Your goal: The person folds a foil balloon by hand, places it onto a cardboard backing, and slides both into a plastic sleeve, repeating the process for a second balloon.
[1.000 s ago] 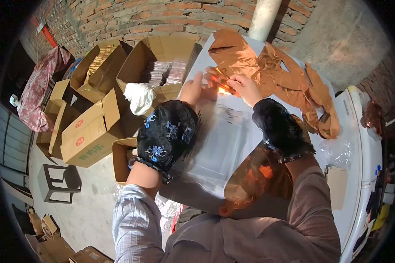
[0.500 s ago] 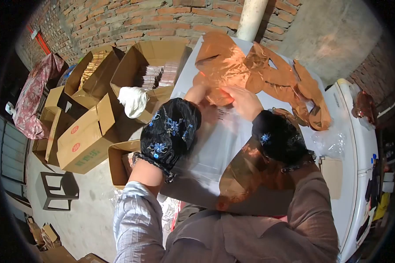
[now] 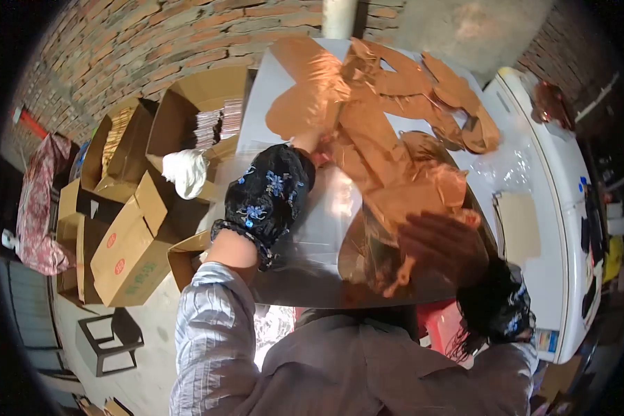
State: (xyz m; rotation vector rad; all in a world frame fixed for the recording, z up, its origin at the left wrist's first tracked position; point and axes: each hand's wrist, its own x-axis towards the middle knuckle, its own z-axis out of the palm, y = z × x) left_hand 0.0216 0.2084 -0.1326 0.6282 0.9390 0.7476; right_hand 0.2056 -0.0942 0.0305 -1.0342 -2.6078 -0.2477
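Shiny orange film in rounded, petal-like sheets (image 3: 371, 149) lies over the table, with one length stretching from its middle toward the near right. At the left edge of that length, my left hand (image 3: 315, 144) is closed on the film, its fingers slightly blurred. My right hand (image 3: 440, 246), in shadow, lies over the near end of the same film with its fingers stretched out. Beneath, between my arms, is a clear plastic sheet or bag (image 3: 312, 225). Black embroidered sleeve covers (image 3: 269, 204) are on both forearms.
Left of the table stand open cardboard boxes (image 3: 128, 253), some holding stacked packets (image 3: 218, 125). A white cloth (image 3: 185, 173) hangs on a box edge. A dark stool (image 3: 111, 340) is on the floor. A white appliance (image 3: 558, 208) flanks the table's right side, near crumpled clear plastic (image 3: 509, 163).
My right hand has moved from beside my left hand toward the near right, and the orange film now extends along that path. My left hand stays near the middle. The view has shifted.
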